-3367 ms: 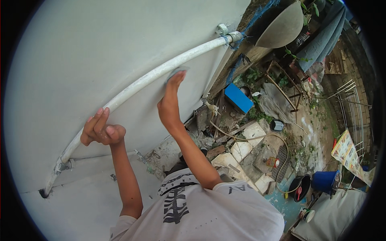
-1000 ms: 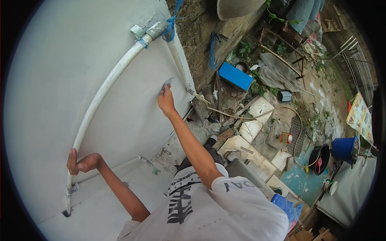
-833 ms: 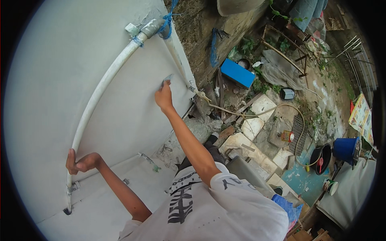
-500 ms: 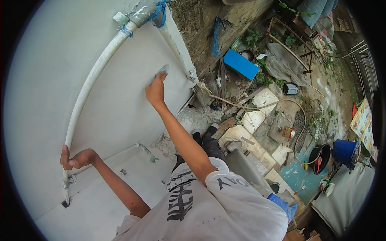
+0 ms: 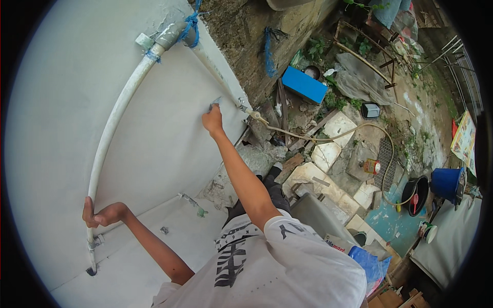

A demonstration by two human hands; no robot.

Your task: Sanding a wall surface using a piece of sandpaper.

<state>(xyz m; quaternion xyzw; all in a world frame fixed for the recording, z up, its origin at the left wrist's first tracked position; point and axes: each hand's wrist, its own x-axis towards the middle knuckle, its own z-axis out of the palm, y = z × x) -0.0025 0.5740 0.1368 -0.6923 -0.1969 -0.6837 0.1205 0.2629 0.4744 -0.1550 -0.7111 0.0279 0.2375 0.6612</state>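
My left hand [image 5: 105, 214] is wrapped around the lower stretch of a long white pipe [image 5: 114, 120] that runs along a pale painted wall [image 5: 154, 118]. The fingers pass behind the pipe, so part of the grip is hidden. My right hand [image 5: 212, 122] pinches a thin grey-blue sheet [image 5: 215, 103] against the wall, right of the pipe. Only an edge of the sheet shows, and its exact kind is unclear. Near that hand, a second pipe [image 5: 215, 72] slopes down to a tap with a hose.
Blue cord ties the grey pipe joint [image 5: 172, 36]. A beige hose [image 5: 328, 138] crosses the cluttered ground to a black basin [image 5: 415, 196] beside a blue bucket [image 5: 447, 185]. A blue box [image 5: 304, 84] lies by the rough wall. A small green tap [image 5: 199, 209] juts out low down.
My right hand has slid along the wall toward the sloping pipe, with the sheet still in it. My left hand stays on the white pipe. The whole view has shifted slightly.
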